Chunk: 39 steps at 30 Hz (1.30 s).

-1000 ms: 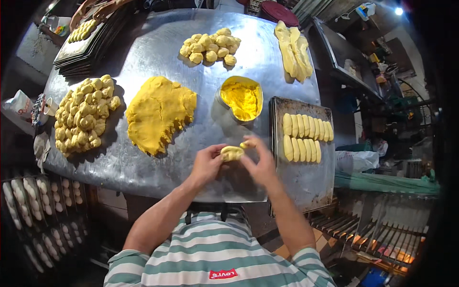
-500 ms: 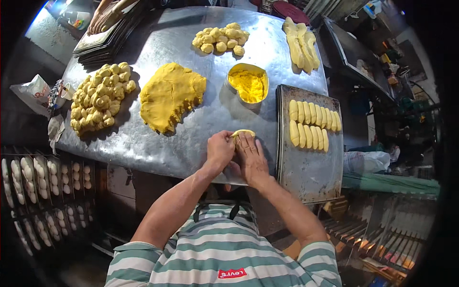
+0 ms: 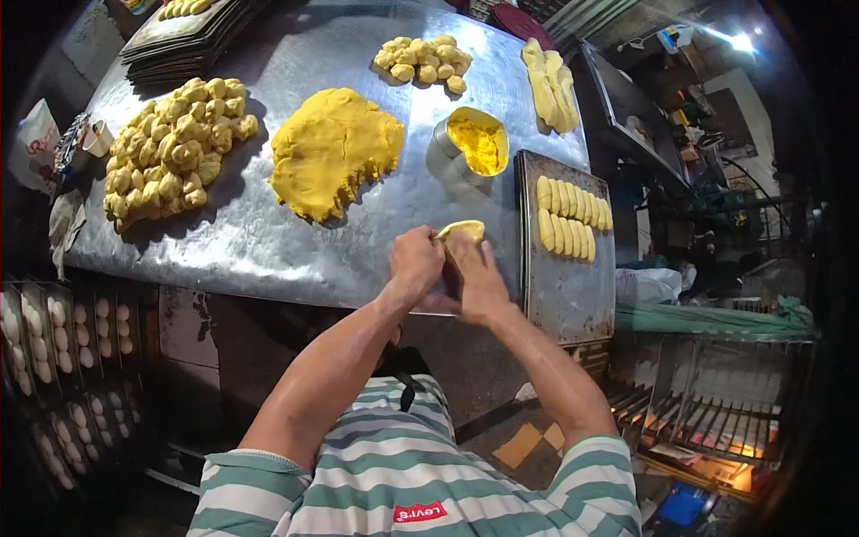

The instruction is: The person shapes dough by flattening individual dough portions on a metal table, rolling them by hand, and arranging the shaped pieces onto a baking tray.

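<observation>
A small flattened piece of pale yellow dough (image 3: 465, 228) is at my hands near the front edge of the metal table. My left hand (image 3: 417, 261) has its fingers closed on the left edge of this dough. My right hand (image 3: 480, 279) lies over its lower part, fingers stretched and partly smeared by motion. Beyond my hands stands a metal tin (image 3: 455, 161) of bright yellow filling (image 3: 480, 143). To its left lies a big slab of yellow dough (image 3: 331, 152) with a ragged edge.
At right, a dark baking tray (image 3: 568, 295) bears two rows of finger-shaped dough rolls (image 3: 573, 204). Dough balls form a large heap (image 3: 174, 152) at left and a smaller group (image 3: 425, 61) at the back. Long dough strips (image 3: 550, 89) lie far right; stacked trays (image 3: 179, 45) stand far left.
The dough piece shows wider between my hands. My right hand's fingers have shifted and blurred over it. The view has shifted, and another person's hands at the far left are out of sight.
</observation>
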Available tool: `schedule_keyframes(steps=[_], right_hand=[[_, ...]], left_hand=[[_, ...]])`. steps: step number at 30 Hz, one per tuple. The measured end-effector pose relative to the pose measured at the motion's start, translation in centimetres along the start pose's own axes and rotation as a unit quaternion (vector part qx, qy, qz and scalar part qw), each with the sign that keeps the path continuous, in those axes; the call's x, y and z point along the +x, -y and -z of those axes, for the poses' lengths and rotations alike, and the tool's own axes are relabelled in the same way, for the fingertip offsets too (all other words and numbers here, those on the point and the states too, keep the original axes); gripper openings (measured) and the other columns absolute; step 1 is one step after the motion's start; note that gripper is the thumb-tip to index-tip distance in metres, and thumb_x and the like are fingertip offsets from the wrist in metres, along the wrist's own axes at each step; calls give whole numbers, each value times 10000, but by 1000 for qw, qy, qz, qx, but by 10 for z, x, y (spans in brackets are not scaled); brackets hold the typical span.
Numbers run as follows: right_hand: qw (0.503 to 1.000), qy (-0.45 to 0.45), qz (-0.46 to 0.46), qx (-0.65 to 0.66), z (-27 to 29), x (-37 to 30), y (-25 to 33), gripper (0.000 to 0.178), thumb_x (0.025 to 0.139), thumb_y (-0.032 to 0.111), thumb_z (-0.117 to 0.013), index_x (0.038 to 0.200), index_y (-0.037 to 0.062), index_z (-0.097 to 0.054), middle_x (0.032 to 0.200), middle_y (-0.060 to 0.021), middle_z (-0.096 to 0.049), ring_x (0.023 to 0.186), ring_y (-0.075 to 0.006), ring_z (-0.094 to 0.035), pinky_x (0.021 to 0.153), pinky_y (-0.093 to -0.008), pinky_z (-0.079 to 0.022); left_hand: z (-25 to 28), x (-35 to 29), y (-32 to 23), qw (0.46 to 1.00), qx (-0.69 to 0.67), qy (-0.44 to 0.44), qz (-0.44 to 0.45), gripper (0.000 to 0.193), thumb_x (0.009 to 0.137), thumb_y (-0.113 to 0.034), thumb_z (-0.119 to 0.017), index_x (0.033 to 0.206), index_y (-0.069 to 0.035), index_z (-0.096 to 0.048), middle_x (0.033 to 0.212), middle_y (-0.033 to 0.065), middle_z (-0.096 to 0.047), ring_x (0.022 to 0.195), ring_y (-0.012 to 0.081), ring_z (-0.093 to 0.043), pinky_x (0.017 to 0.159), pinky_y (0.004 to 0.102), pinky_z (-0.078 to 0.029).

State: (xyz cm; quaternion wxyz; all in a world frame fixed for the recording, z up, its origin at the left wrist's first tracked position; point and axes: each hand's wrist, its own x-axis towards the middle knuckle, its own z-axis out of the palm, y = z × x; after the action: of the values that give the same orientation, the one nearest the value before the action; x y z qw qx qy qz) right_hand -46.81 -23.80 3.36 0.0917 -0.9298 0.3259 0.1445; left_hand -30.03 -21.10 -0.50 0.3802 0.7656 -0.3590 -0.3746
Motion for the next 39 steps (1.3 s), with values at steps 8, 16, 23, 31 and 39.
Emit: schedule_keyframes(steps=[8, 16, 23, 31, 39], right_hand=[[1000, -6, -20, 12, -14, 12, 6, 1200, 918, 755, -595, 1680, -69, -171, 1762, -293, -147, 1656, -438, -61, 1324, -588, -28], [996, -25, 61, -61, -21, 40, 62, 1034, 950, 630, -538, 1693, -6, -202, 1780, -212, -176, 1653, -446, -67, 1324, -611, -31], [996, -81, -29, 18, -9, 19, -55, 1021, 986, 653, -602, 1684, -7, -254, 1773, -188, -228, 1658, -288, -172, 1322, -595, -15], [901, -411, -9, 140, 25, 80, -21, 306, 914, 280, -795, 1193, 155, -792, 1228, -23, -755, 1171, -253, -651, 1044, -470, -424], [911, -357, 41, 204, -8, 151, 109, 234, 891, 288, -823, 1118, 235, -828, 1087, 39, -764, 1019, -220, -627, 974, -436, -413]], left_hand=[[15, -10, 7, 998, 17, -52, -43, 227, 936, -226, -696, 1046, -56, -799, 1007, 218, -774, 966, 420, -749, 859, 503, -592], [27, -24, -23, 990, 138, 10, -13, 494, 917, -313, -767, 1359, -109, -683, 1612, 252, -447, 1492, 474, -402, 1177, 597, -359], [-4, 4, 19, 903, 354, -194, -145, 740, 1042, -469, -605, 1679, -190, -353, 1750, 278, -148, 1632, 490, -36, 1256, 727, -52], [10, 1, 32, 897, 372, -209, -118, 703, 1078, -426, -559, 1706, -241, -304, 1758, 280, -124, 1636, 496, -36, 1262, 718, -43], [163, -28, 98, 916, 349, -180, -84, 560, 1015, -215, -643, 1561, -274, -532, 1720, 223, -268, 1621, 470, -150, 1265, 692, -80]])
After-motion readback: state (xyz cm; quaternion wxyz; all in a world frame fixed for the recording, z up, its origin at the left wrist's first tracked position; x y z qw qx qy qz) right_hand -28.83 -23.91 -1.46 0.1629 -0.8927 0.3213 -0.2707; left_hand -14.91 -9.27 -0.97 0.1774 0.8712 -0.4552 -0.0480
